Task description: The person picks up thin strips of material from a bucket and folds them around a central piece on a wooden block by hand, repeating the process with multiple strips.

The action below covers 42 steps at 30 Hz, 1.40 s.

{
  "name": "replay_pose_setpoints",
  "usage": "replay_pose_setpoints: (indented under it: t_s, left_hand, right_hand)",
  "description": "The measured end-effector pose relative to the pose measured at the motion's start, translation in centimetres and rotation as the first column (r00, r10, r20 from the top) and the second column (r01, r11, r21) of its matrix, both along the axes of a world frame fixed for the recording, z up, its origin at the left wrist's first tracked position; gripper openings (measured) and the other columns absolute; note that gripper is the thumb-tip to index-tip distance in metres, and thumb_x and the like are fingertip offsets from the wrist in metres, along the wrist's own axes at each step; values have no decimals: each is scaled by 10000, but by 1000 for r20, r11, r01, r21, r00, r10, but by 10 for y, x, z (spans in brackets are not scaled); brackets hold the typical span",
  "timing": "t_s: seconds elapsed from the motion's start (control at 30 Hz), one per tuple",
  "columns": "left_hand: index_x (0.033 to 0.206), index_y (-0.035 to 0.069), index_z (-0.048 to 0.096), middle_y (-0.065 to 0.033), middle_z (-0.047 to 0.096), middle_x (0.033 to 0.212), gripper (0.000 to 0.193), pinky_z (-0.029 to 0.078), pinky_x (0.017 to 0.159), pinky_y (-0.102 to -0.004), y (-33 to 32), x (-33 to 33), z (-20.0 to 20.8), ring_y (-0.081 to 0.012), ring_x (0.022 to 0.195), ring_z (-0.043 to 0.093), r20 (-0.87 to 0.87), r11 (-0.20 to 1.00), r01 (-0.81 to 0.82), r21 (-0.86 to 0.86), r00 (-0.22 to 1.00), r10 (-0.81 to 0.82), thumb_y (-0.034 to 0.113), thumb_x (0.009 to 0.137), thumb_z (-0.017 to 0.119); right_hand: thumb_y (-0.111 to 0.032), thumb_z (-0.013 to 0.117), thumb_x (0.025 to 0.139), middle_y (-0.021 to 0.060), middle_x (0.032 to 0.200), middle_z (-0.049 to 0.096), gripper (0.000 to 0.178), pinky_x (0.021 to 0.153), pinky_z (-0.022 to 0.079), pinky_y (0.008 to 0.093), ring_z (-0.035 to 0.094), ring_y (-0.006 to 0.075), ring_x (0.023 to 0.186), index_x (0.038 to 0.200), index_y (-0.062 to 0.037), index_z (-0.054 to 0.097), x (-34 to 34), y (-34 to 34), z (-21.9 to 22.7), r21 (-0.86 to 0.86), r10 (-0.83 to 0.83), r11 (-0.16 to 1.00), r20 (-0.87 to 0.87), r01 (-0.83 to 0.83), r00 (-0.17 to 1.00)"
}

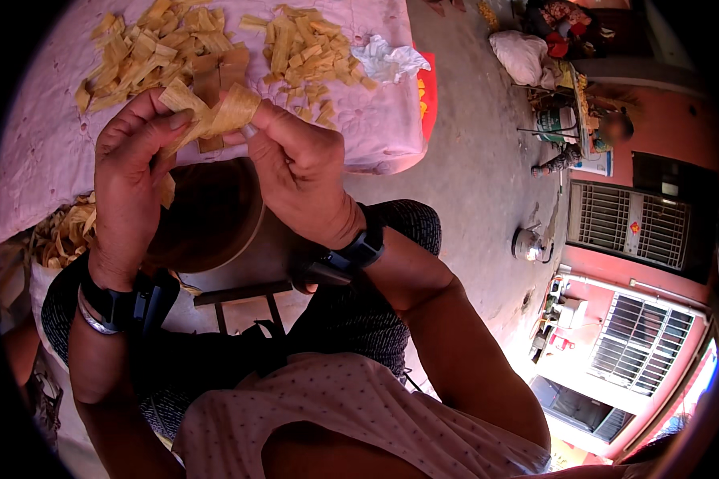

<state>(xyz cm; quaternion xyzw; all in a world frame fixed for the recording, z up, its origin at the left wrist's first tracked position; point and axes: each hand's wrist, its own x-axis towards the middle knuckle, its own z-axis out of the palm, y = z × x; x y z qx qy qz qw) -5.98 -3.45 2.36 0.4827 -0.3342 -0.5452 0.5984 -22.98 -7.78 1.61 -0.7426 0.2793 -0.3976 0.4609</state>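
A pale yellow, ribbed strip of dried leaf or husk (238, 109) is folded and looped between my two hands, just above the table's near edge. My left hand (134, 156) pinches one end between thumb and fingers. My right hand (299, 160) closes on the other end, its thumb pressed against the strip. Behind the hands lies a large heap of similar strips (148, 68), with a flat brown piece (230, 72) at its near side. Farther right is a second heap of shorter cut pieces (307, 52). Both heaps rest on a pink quilted cloth (367, 132).
Crumpled white plastic or paper (390, 59) lies near the table's right edge, beside a hanging red piece (429, 96). Below my hands is a dark round-topped object (208, 211). More curled strips (68, 231) fill a bag at left. A metal kettle (529, 244) stands on the floor.
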Motion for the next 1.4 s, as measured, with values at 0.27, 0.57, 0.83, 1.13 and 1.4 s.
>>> replay_pose_setpoints:
  t_s: [0.27,0.57,0.83,1.13,1.4]
  left_hand:
    - [918,-29,585,16,507,701,135,382,609,-216,2,-8,-15,-70,660,451,372,974,220,56,901,-225,42,866,483]
    - [783,-7,572,11,491,643,39,360,585,-221,3,5,-26,-51,626,444,535,950,298,90,790,-298,12,780,538]
    - [811,17,599,40,537,663,93,308,560,-158,2,4,-26,-12,604,434,94,976,159,151,980,-174,103,784,578]
    - [784,-29,591,29,489,554,158,212,449,-188,9,27,-26,-17,449,283,-82,973,155,169,986,-142,126,798,565]
    - [684,-3,554,41,401,520,159,187,432,-199,11,20,-21,-26,425,237,-307,944,214,250,942,-133,114,788,528]
  right_hand:
    - [-21,507,880,62,697,618,147,500,463,174,566,70,573,956,27,623,-2,-22,-8,500,54,861,86,-90,995]
    - [17,591,763,15,584,564,25,446,404,194,508,39,506,761,39,603,-1,-21,-24,308,132,944,-21,-120,991]
    - [-16,593,804,17,622,569,54,460,392,181,503,32,540,786,19,556,-2,-26,-26,335,87,940,-50,-66,995]
    - [-108,595,853,-11,628,534,107,470,367,145,489,25,541,863,-15,542,-10,-35,-10,435,129,891,38,-133,991]
    - [-176,624,840,3,626,554,185,454,376,147,515,34,542,896,-36,517,0,-34,-31,290,350,892,44,-347,936]
